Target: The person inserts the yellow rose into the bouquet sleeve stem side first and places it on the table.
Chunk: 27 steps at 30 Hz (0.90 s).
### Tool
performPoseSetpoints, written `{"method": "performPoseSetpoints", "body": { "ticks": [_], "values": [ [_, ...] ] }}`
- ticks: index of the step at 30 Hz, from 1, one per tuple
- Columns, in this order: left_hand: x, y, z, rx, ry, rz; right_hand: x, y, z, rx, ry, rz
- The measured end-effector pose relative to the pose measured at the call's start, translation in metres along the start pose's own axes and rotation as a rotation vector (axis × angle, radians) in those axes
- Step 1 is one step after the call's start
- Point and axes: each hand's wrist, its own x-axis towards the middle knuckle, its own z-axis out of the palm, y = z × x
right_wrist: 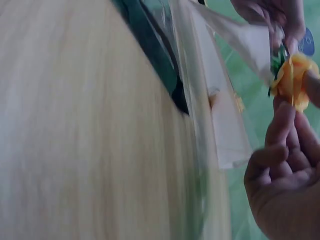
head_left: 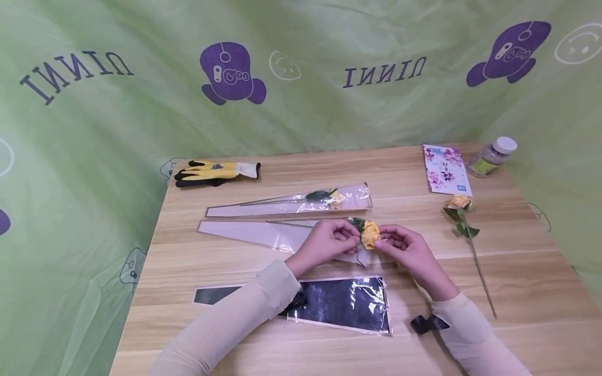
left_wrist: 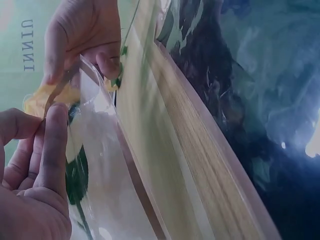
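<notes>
A yellow artificial rose [head_left: 370, 235] lies partly inside a clear-and-pale tapered flower sleeve [head_left: 244, 232], its bloom at the wide end. My left hand [head_left: 331, 240] pinches the brown-edged rim of that sleeve between thumb and finger, as the left wrist view shows. From the other side, my right hand [head_left: 406, 250] holds the bloom, fingertips on its petals [right_wrist: 295, 82]. Green leaves [left_wrist: 76, 175] and the stem show through the film in the left wrist view. Part of the sleeve is hidden under my left hand.
Behind lies another sleeved yellow rose [head_left: 335, 198]; in front, a dark sleeve [head_left: 345, 303]. A loose rose [head_left: 458, 202] with a long stem is at right, near a floral packet [head_left: 447, 169] and a white-capped jar [head_left: 491, 156]. Yellow-black gloves [head_left: 216, 172] sit at back left.
</notes>
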Motion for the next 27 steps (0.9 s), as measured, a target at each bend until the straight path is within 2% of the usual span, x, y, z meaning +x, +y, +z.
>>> {"method": "performPoseSetpoints", "body": {
  "ticks": [4,7,11,19,24,27],
  "values": [
    [0.001,0.001,0.002,-0.06,0.025,-0.026,0.002,-0.001,0.006,-0.028,0.034,-0.093],
    [0.003,0.002,0.004,-0.103,0.043,-0.038,0.004,0.0,0.007,-0.098,0.047,-0.156],
    [0.004,0.004,0.005,-0.138,0.053,-0.029,0.002,-0.003,0.009,-0.187,0.073,-0.188],
    [0.003,0.008,0.007,-0.148,0.056,-0.024,-0.006,-0.041,0.027,-0.267,0.13,-0.289],
    [0.003,0.009,0.008,-0.144,0.065,-0.018,-0.006,-0.04,0.031,-0.249,0.145,-0.285],
    [0.003,0.01,0.007,-0.15,0.078,-0.012,-0.004,-0.027,0.028,-0.2,0.084,-0.278]
  ]
}}
